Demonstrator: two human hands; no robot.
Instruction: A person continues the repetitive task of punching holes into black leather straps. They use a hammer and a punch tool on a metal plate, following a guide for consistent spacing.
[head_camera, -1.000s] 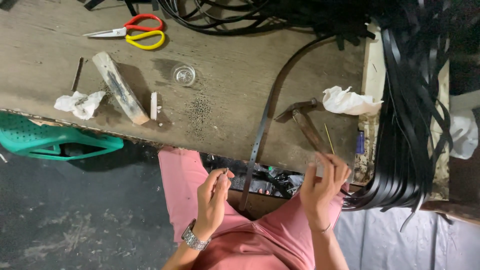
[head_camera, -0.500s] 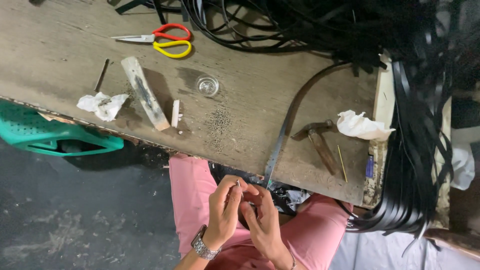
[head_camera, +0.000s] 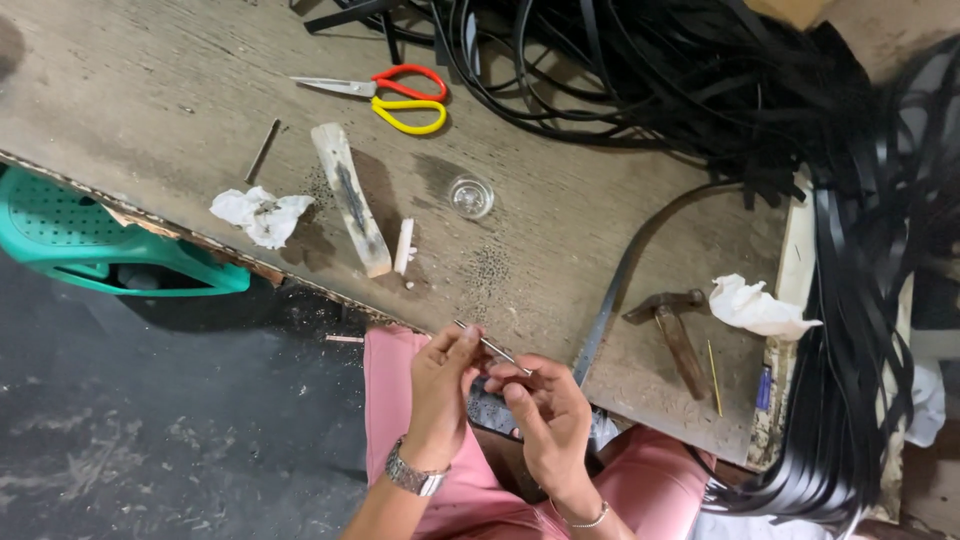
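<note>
A worn wooden worktable (head_camera: 200, 120) fills the upper picture, its ragged near edge running from nine o'clock down toward five o'clock, with dark bare floor (head_camera: 150, 430) open below it at seven o'clock. A heap of black straps (head_camera: 700, 90) covers the table from twelve to three o'clock and hangs over its right edge, crowding that side. A green plastic stool (head_camera: 90, 250) shows under the table edge at nine o'clock. Near the middle lie a scorched wooden block (head_camera: 350, 210), a curved dark strap (head_camera: 625, 270) reaching toward the near edge, and a hammer (head_camera: 675, 330) at four o'clock beside a crumpled white paper (head_camera: 755, 308). Scissors with red and yellow handles (head_camera: 395, 95) sit at eleven o'clock; another crumpled tissue (head_camera: 260, 215) lies by the near edge at nine o'clock. A small clear glass dish (head_camera: 471, 197) stands in open table at centre. Just off the near edge at six o'clock, above pink trousers, the left hand (head_camera: 440, 395), wearing a wristwatch, pinches one end of a thin metal needle (head_camera: 490, 347) between its fingertips, and the right hand (head_camera: 545, 420) pinches the other end; both hands are closed on it, clear of the table.
</note>
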